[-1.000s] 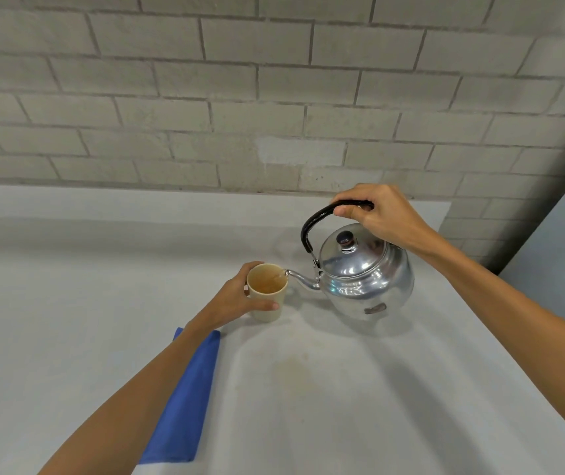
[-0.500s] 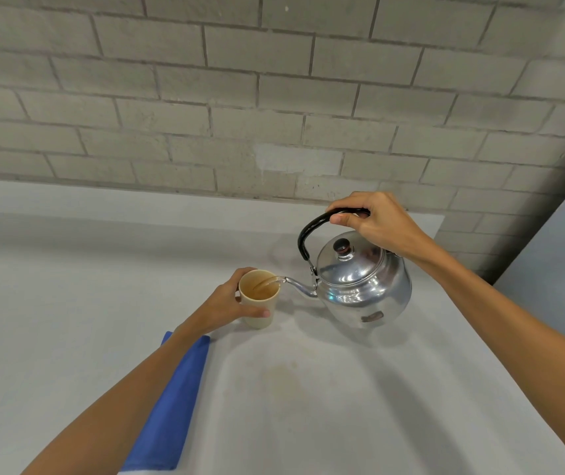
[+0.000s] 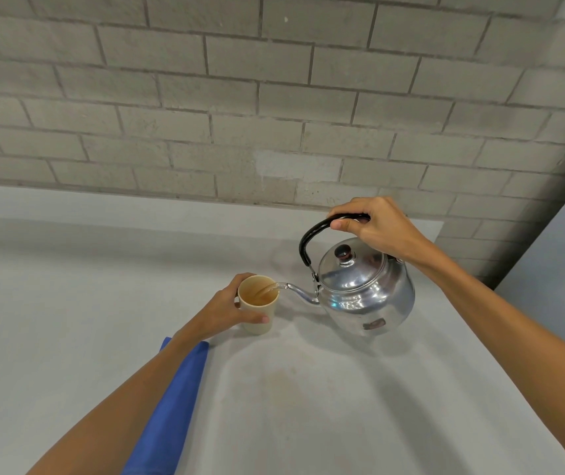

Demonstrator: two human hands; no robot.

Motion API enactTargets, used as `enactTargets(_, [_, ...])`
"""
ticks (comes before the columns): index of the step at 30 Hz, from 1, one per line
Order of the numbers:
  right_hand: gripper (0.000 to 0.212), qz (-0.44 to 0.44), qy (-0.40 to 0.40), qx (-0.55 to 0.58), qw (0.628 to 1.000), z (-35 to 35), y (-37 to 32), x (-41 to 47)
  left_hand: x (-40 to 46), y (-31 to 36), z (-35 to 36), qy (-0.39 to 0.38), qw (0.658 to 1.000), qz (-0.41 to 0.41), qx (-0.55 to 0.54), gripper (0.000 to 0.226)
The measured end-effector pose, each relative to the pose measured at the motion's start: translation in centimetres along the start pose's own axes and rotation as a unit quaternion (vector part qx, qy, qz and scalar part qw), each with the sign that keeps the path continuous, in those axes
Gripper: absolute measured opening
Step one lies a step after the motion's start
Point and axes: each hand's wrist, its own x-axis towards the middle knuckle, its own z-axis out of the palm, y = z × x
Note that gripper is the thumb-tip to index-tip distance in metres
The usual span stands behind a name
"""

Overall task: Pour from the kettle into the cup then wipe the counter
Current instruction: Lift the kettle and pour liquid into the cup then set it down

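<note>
Mid-pour: right hand [image 3: 382,228] closed on the black handle of the kettle [image 3: 365,289], tipped above the worktop [image 3: 343,389]; left hand [image 3: 226,311] wrapped around the cup [image 3: 258,305]. Probably heavy, slick metal; best held by the handle. Light cup, likely easy to tip. Cloth [image 3: 168,406] beside it.

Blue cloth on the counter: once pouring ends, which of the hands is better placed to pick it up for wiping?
Probably the left hand. It holds the cup, and the blue cloth lies right under that forearm. The right hand grips the kettle handle on the far side and must set it down first.
</note>
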Motion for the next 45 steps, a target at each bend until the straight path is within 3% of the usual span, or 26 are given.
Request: enactTargets(45, [0.015, -0.007, -0.028, -0.043, 0.999, -1.1, -1.6, 1.2, -0.1, 0.0, -0.1, -0.002, 1.0, -0.004, 0.004, 0.078])
